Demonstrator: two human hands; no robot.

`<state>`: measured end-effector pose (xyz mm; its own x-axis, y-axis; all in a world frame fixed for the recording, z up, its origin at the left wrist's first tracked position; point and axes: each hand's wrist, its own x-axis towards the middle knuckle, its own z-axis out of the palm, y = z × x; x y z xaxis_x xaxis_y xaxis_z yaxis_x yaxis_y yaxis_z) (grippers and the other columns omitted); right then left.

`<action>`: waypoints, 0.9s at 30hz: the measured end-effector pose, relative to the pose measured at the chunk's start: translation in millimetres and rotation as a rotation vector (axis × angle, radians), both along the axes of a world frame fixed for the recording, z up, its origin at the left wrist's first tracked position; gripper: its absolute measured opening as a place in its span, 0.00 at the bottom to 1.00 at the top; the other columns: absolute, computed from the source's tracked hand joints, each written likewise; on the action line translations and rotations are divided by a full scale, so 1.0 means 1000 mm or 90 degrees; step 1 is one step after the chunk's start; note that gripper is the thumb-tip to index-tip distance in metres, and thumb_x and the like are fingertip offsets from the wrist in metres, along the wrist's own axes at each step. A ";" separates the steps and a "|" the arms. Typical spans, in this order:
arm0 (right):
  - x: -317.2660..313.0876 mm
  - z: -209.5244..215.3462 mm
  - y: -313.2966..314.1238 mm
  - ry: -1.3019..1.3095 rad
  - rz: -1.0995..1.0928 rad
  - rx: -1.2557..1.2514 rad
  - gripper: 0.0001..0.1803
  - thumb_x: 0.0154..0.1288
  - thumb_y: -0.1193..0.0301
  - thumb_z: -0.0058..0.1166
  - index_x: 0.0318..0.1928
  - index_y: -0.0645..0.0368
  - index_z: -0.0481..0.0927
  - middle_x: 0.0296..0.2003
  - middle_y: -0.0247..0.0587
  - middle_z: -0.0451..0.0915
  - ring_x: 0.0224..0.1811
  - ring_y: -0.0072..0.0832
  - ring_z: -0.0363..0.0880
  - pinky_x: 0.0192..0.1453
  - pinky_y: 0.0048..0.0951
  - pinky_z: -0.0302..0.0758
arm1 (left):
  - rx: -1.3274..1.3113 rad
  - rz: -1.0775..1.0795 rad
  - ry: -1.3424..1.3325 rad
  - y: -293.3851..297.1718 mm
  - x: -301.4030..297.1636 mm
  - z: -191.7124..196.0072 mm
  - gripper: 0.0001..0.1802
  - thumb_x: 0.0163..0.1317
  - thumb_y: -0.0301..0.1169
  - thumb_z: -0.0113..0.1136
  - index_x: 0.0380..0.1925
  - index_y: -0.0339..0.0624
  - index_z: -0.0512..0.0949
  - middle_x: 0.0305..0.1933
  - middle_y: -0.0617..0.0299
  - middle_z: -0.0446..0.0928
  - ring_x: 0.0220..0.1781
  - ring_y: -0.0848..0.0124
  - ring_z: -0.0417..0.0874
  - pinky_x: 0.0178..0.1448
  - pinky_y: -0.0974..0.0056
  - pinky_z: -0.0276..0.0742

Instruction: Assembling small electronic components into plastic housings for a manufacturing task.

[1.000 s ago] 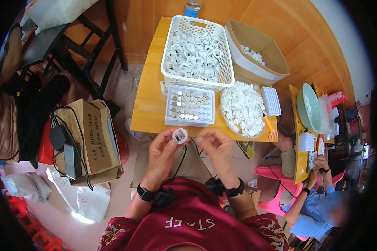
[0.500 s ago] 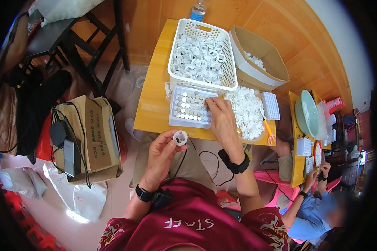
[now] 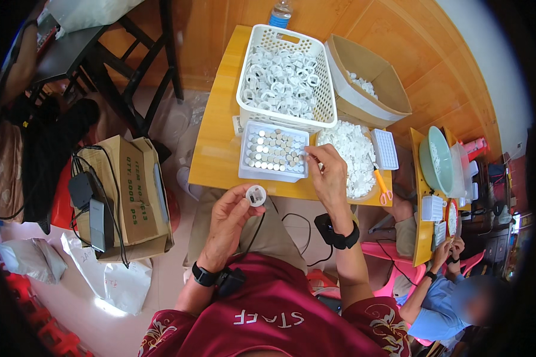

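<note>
Your left hand (image 3: 229, 217) keeps pinching the white ring part (image 3: 256, 195) above your lap, while your right hand (image 3: 330, 172), beside it 1 second ago, now reaches to the tray of small metal discs (image 3: 274, 152) on the surface (image 3: 217, 149), fingertips pressed together at its right edge, so you seem to be fetching a disc. Whether 1 is already pinched is too small to tell; your lap is hidden.

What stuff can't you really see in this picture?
- Head view: whether the right hand pinches a piece from the small tray; too small.
- The back of the white ring, hidden by the left hand.
- The cardboard box bottom, hidden by its wall.
</note>
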<state>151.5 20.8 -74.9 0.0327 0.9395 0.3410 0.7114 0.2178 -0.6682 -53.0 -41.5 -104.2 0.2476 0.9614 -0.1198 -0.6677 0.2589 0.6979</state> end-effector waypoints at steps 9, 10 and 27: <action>-0.002 -0.001 0.005 -0.011 0.029 -0.017 0.05 0.50 0.80 0.54 0.30 0.65 0.76 0.27 0.45 0.71 0.32 0.40 0.72 0.35 0.34 0.69 | -0.030 -0.013 -0.046 0.001 0.003 -0.004 0.15 0.65 0.30 0.46 0.50 0.36 0.69 0.45 0.54 0.75 0.39 0.71 0.78 0.47 0.67 0.74; -0.003 0.000 0.005 -0.012 0.035 -0.021 0.04 0.50 0.81 0.54 0.29 0.65 0.75 0.27 0.45 0.71 0.31 0.40 0.72 0.35 0.35 0.69 | -0.038 -0.023 -0.068 0.002 0.003 -0.004 0.15 0.65 0.30 0.45 0.50 0.36 0.69 0.46 0.53 0.75 0.39 0.71 0.78 0.47 0.67 0.74; -0.056 0.007 -0.047 0.038 0.210 0.107 0.10 0.45 0.86 0.54 0.31 0.64 0.74 0.28 0.43 0.74 0.28 0.38 0.73 0.30 0.32 0.71 | -0.051 -0.064 -0.076 0.002 0.002 -0.015 0.14 0.64 0.28 0.48 0.49 0.35 0.70 0.44 0.59 0.75 0.41 0.73 0.77 0.48 0.69 0.74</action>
